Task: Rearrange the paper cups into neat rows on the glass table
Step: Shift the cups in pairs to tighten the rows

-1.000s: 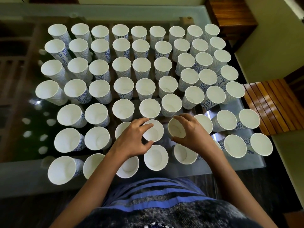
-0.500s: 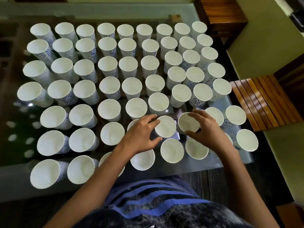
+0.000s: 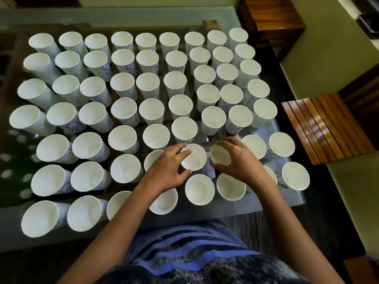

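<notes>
Near side of the glass table (image 3: 231, 209): left hand (image 3: 167, 169) grips a white paper cup (image 3: 194, 158) by its rim, right hand (image 3: 240, 160) curls round the neighbouring cup (image 3: 220, 155), both wrists half-hiding cups beneath, blue-patterned cup rows (image 3: 147, 85) standing beyond.

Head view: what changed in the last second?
Both grips moved one cup rightward along the row. The left-hand grip let go of its cup and now holds the paper cup that the right-hand grip held before; the right-hand grip holds the next cup over. The camera turned slightly right. The cups on the glass table look unmoved.
</notes>
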`<control>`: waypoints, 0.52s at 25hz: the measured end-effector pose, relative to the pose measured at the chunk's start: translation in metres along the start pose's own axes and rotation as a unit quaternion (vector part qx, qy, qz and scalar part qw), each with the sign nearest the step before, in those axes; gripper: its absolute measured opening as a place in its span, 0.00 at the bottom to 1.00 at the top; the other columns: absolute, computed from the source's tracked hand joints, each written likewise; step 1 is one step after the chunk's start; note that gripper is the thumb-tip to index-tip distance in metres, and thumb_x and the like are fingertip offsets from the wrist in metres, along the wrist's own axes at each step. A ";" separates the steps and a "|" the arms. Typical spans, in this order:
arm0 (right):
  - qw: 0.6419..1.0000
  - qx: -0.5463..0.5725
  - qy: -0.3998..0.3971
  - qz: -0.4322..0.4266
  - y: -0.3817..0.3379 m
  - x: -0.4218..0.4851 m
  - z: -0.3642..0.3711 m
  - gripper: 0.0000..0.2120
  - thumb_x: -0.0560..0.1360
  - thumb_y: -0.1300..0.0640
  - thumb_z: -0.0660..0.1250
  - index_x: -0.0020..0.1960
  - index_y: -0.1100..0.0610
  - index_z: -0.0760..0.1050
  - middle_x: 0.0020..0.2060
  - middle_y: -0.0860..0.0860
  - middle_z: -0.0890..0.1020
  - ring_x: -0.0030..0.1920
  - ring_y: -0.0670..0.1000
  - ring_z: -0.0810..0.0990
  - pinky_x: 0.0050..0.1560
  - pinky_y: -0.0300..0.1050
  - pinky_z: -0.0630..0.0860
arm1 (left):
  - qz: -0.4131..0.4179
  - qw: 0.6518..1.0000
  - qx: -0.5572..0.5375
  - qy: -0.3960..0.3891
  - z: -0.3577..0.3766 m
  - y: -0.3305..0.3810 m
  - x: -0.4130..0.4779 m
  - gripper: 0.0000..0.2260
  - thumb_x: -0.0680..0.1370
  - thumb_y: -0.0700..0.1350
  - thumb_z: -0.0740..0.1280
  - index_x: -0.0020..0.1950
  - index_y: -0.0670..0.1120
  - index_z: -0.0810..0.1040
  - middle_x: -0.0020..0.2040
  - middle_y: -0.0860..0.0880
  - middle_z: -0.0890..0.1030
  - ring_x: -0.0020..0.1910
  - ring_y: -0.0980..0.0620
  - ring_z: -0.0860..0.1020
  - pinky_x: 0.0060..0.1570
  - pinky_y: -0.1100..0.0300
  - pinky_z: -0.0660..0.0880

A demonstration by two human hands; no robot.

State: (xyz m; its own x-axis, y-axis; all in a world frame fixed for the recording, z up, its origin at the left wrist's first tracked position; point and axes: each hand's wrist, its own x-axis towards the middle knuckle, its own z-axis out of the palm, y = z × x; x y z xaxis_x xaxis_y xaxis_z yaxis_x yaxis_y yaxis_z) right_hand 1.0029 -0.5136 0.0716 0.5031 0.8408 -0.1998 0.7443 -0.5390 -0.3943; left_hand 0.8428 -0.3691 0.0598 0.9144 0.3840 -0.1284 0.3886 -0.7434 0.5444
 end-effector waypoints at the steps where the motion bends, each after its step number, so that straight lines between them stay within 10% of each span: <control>1: 1.000 0.002 0.003 0.002 0.001 -0.001 0.000 0.30 0.67 0.52 0.74 0.66 0.55 0.70 0.64 0.55 0.72 0.60 0.56 0.73 0.56 0.49 0.74 | -0.003 1.000 -0.003 0.003 0.000 0.001 0.000 0.26 0.71 0.47 0.72 0.68 0.45 0.70 0.70 0.45 0.69 0.68 0.46 0.67 0.65 0.52 0.66; 13: 0.993 0.058 0.067 0.072 -0.005 -0.026 -0.011 0.26 0.71 0.51 0.71 0.66 0.55 0.70 0.66 0.54 0.72 0.62 0.55 0.72 0.59 0.49 0.72 | 0.031 0.998 -0.043 0.043 -0.001 0.010 0.008 0.23 0.71 0.45 0.72 0.65 0.45 0.74 0.66 0.45 0.73 0.64 0.46 0.71 0.59 0.57 0.67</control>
State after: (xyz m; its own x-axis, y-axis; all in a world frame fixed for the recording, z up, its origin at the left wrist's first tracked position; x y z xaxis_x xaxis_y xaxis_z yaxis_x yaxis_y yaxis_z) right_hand 0.9908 -0.5329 0.0882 0.6608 0.7366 -0.1440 0.6079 -0.6378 -0.4730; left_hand 0.8538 -0.3731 0.0657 0.9220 0.3866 -0.0217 0.3163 -0.7198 0.6179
